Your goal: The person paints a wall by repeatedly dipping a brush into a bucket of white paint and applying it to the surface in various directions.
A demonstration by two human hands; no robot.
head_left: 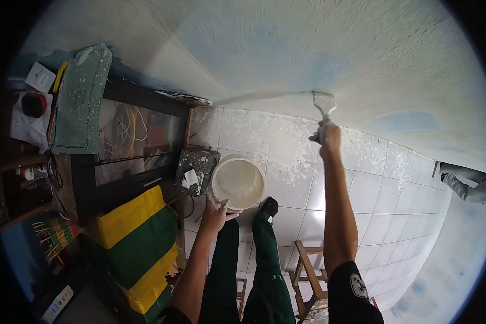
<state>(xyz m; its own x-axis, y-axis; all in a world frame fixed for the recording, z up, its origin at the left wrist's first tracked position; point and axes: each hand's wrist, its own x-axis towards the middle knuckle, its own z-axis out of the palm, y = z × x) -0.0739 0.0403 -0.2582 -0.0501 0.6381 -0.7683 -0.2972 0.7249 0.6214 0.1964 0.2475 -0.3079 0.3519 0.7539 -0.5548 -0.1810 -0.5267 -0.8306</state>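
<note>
My left hand (pixel 217 215) grips the near left rim of a round white bucket (pixel 215 189), its fingers closed over the edge. Pale whitish liquid shows inside the bucket. My right hand (pixel 328 135) is stretched forward, wrapped around the handle of a wide, flat paintbrush (pixel 324 101). The brush head is smeared with white and touches, or nearly touches, the lower wall (pixel 264 75). That wall is coated in streaky off-white with blue patches showing through. White smears mark both hands.
White spatters cover the floor tiles (pixel 289 146) along the wall. A speckled dark box (pixel 197 167) stands left of the bucket, beside a dark cabinet (pixel 146 137). Yellow and green cloth (pixel 140 237) drapes at left. A wooden stool (pixel 308 275) stands below my right arm.
</note>
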